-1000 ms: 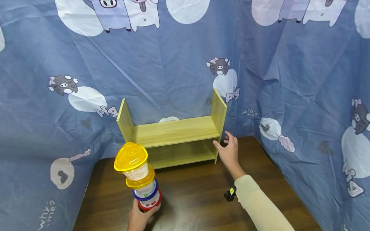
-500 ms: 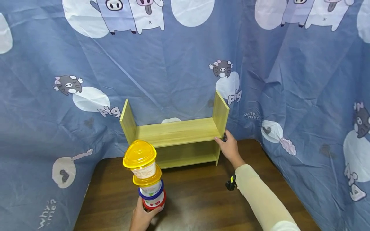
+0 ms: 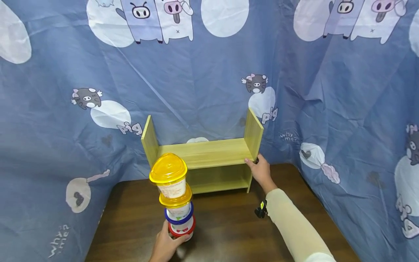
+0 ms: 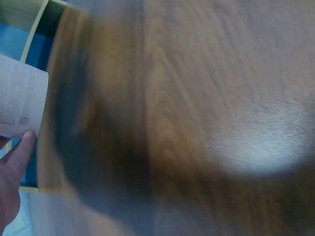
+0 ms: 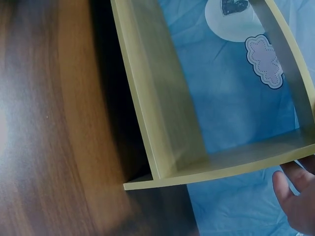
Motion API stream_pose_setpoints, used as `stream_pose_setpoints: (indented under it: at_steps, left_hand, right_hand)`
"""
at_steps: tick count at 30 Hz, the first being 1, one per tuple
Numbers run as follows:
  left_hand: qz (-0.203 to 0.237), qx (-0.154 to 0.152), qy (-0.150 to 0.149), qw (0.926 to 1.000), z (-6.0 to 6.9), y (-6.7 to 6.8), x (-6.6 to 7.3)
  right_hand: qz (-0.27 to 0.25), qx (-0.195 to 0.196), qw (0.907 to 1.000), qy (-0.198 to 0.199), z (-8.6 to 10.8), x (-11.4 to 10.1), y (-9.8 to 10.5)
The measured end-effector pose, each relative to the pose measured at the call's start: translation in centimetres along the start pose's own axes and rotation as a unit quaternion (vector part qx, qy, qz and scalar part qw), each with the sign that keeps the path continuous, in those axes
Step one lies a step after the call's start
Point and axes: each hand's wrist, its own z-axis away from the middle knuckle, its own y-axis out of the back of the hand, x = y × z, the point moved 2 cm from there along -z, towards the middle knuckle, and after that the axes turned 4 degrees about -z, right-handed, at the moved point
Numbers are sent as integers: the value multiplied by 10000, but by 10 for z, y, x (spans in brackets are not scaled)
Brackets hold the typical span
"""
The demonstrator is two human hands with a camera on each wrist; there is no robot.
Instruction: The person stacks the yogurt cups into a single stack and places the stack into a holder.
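A stack of plastic food tubs rises from my left hand (image 3: 165,243), which grips the red-lidded tub (image 3: 182,228) at the bottom. Above that sit a blue-rimmed tub (image 3: 179,217), a yellow-lidded tub (image 3: 176,200) and, on top, a tub with a rounded triangular yellow lid (image 3: 168,169). In the left wrist view, a fingertip touches the printed white side of a tub (image 4: 22,101). My right hand (image 3: 260,172) holds the right side panel of a light wooden shelf (image 3: 209,153), thumb at its front edge, other fingers partly hidden behind.
The shelf stands at the back of a dark brown wooden table (image 3: 226,222), its two levels bare where visible. The stack hides its lower left part. A blue curtain (image 3: 203,87) with pig prints hangs behind and along both sides.
My right hand has moved from beside the shelf onto its right side panel and now grips it. My left hand has carried the stack of tubs to the right. The head view has shifted slightly.
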Motion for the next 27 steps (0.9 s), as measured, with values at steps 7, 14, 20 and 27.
stream_pose_setpoints:
  at_steps: [7, 14, 20, 27]
  left_hand:
    - [194, 31, -255, 9995, -6, 1, 17]
    - [246, 145, -474, 9985, -11, 5, 27]
    - [189, 124, -412, 9989, -15, 8, 31]
    - [5, 218, -356, 9991, -21, 13, 36]
  right_hand:
    - [60, 168, 9998, 0, 1, -2, 1]
    - [92, 283, 9995, -39, 2, -2, 0]
    - [182, 420, 9989, -23, 1, -2, -2]
    - [72, 310, 9994, -104, 2, -5, -2]
